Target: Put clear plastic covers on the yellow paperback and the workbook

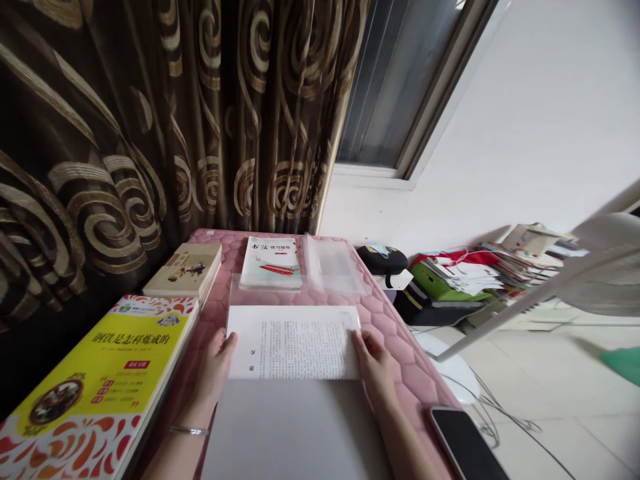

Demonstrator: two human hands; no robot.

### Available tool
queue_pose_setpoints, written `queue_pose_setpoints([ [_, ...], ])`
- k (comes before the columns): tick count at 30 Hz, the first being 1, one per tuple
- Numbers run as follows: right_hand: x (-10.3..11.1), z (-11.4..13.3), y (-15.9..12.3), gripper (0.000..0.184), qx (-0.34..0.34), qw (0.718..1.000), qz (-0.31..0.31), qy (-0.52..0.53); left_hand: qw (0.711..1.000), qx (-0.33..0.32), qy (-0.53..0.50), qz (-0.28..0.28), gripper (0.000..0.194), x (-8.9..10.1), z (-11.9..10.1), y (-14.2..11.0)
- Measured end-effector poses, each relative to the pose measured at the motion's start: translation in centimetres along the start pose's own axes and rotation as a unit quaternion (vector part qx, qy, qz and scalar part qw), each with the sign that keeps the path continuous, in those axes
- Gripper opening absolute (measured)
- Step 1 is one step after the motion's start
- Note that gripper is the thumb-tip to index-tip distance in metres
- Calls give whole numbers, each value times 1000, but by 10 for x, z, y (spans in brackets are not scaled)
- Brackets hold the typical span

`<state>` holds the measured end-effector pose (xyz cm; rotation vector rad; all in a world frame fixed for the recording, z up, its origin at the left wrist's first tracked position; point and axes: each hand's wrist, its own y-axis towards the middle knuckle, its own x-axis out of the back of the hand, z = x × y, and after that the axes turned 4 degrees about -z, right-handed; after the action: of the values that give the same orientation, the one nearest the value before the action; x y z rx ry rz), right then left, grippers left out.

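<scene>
A book [300, 343] lies in front of me, with a page of printed text showing at its far part and a plain pale grey cover panel [295, 430] nearer to me. Clear plastic [280, 293] sticks out past the page's far edge. My left hand [220, 353], with a silver bracelet at its wrist, is closed at the book's left edge, thumb up. At the right edge, my right hand [373, 360] pinches the page's side with its thumb on top. Some fingers of both hands are hidden underneath.
On the pink quilted mattress [415, 380] are a calligraphy workbook [273, 261], clear plastic covers [334, 263], a yellow book [100, 373], a beige book [186, 268] and a phone [465, 443]. A white fan [600, 267], cables and piled papers [465, 275] stand right.
</scene>
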<state>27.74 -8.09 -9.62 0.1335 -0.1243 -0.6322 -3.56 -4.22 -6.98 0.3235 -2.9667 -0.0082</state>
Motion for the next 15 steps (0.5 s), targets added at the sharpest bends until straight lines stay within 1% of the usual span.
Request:
queue_pose_setpoints([
  [3,-1,3,-2,46,-2,1000,-2,9,1000,-3,-1,-6,42,-1,-2,0],
  [9,-2,2,0,54,10,999,-28,-33,1000,0,7,3,46,-1,-1,0],
  [15,0,-6,2,45,9,1000,-8,-17,1000,-1,22,1,43,-1,-1,0],
])
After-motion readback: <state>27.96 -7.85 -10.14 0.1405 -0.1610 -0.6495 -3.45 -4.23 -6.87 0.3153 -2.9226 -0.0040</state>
